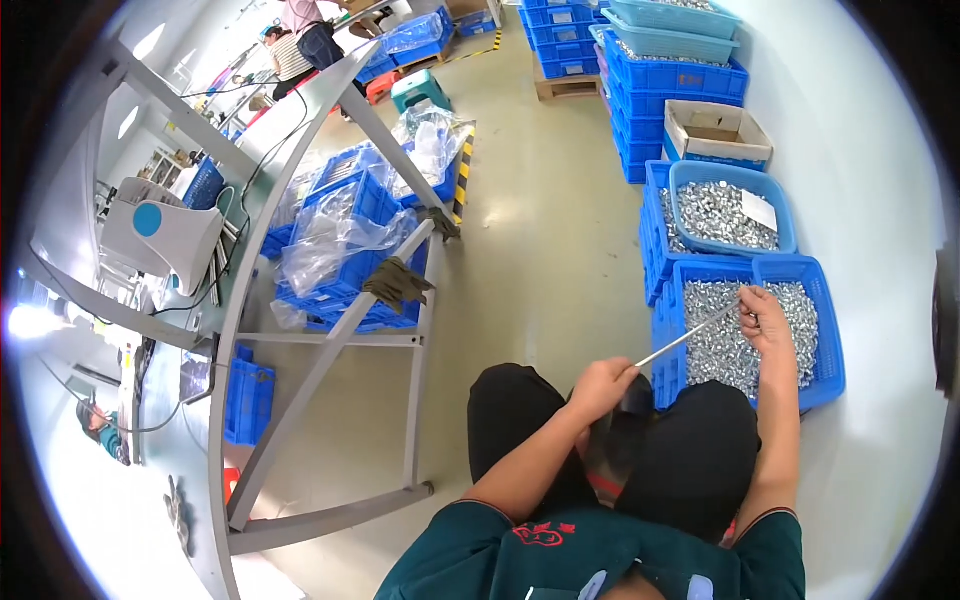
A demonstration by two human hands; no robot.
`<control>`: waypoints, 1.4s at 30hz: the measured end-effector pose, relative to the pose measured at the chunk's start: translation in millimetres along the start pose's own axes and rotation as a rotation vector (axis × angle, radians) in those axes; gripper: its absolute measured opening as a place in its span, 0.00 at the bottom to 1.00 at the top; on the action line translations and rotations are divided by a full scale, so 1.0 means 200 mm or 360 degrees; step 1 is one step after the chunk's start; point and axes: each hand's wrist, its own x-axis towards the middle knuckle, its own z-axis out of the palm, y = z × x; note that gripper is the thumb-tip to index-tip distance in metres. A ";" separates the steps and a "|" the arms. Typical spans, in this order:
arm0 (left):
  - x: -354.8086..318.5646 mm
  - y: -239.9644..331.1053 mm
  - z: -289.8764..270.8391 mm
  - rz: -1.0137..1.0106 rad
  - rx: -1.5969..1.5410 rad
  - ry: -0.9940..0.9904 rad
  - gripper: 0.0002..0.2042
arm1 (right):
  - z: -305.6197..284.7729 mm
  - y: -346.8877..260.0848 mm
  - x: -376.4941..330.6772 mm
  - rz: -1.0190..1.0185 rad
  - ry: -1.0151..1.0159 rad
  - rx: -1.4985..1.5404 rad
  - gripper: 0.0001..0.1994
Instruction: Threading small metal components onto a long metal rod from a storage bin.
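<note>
I sit with dark trousers over my knees. My left hand point(598, 385) grips the near end of a thin metal rod point(685, 337) that slants up to the right. My right hand point(764, 312) pinches the rod's far end, hovering over a blue plastic crate point(828, 350) full of small shiny metal parts point(725, 345). The crate stands on the floor just beyond my right knee. Whether any parts are threaded on the rod is too small to tell.
More blue crates and basins of metal parts point(722, 215) line the right wall, with a cardboard box point(716, 132) behind. A grey-framed workbench point(330, 350) stands at left, crates and plastic bags point(340, 240) under it. Other people point(300, 45) work far back.
</note>
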 end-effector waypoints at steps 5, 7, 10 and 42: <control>0.08 0.05 0.09 0.0010 -0.0140 0.0043 0.14 | 0.18 0.08 -0.06 0.0110 -0.0286 -0.0251 0.07; 0.10 0.05 0.12 0.0037 -0.0327 0.0123 0.16 | 0.22 0.12 -0.10 0.0289 -0.0504 -0.0358 0.08; 0.14 0.03 0.15 -0.0022 -0.0395 0.0134 0.17 | 0.22 0.11 -0.14 0.0354 -0.0599 -0.0233 0.12; 0.03 0.02 0.06 -0.0019 -0.0171 -0.0049 0.17 | -0.02 0.11 0.00 -0.0021 0.0003 0.1014 0.13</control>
